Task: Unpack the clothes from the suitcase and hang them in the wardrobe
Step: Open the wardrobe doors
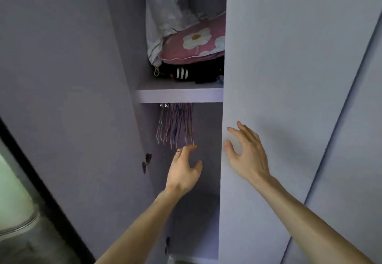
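Wardrobe [179,95] open; hangers [175,125] just above left hand [184,172], right hand [246,156] near door [289,56]

Surfaces: wardrobe door [268,56] and shelf [179,95], smooth matt panel; hangers [175,127], thin coated wire (coating blurred); pillow [196,44], printed cloth; striped garment [182,73], matt cloth; hinge [146,161], dull metal

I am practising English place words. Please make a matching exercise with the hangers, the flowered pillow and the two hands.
Things: 1 hangers; 2 flowered pillow; 3 left hand; 4 right hand.
Places: A in front of the shut door; B above the shelf; C hanging under the shelf; D reaching in, just below the hangers.
Pairs: 1-C; 2-B; 3-D; 4-A.
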Demonstrator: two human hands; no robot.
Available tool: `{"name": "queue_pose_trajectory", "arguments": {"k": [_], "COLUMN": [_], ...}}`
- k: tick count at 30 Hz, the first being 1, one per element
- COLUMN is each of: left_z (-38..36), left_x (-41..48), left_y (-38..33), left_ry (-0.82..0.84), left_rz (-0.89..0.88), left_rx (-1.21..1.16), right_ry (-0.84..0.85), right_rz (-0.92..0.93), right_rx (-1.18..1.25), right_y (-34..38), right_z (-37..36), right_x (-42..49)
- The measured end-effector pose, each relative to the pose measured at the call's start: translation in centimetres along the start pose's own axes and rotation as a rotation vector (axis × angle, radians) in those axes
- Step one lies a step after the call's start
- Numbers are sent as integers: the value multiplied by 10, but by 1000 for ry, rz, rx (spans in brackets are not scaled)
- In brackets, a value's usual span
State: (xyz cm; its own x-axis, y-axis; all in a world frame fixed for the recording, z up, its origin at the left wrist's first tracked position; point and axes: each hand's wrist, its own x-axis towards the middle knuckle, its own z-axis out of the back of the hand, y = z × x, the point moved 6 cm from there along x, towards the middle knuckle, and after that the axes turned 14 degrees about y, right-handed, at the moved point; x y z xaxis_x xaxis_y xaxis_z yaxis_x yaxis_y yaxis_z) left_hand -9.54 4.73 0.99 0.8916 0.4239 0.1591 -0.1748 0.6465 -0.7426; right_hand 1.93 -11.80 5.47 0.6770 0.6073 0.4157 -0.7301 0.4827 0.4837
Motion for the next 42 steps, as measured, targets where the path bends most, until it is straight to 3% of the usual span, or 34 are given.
{"name": "queue_pose_trajectory", "arguments": {"k": [9,14,19,30,35,42], "left_z": [-55,-81,-91,-92,-92,-115], "left_x": [158,207,224,186,125,8], "left_y": [-42,-29,-14,-15,-32,-77], "left_ry": [274,450,418,354,331,409], "left_rz": [-78,-92,-155,-164,-124,-183], "left_rx": [-136,-231,-206,-170,-138,-348], "right_ry": [-206,-185,-227,-179,-72,43], "right_rz": [-277,-349,-347,-284,-249,-259], "right_rx": [-231,-232,-284,-237,-53,285], "right_y": [-79,-109,-122,-118,-100,-73], "right_z": [47,43,37,48,69,112], "right_x": [76,116,119,98,54,-37]}}
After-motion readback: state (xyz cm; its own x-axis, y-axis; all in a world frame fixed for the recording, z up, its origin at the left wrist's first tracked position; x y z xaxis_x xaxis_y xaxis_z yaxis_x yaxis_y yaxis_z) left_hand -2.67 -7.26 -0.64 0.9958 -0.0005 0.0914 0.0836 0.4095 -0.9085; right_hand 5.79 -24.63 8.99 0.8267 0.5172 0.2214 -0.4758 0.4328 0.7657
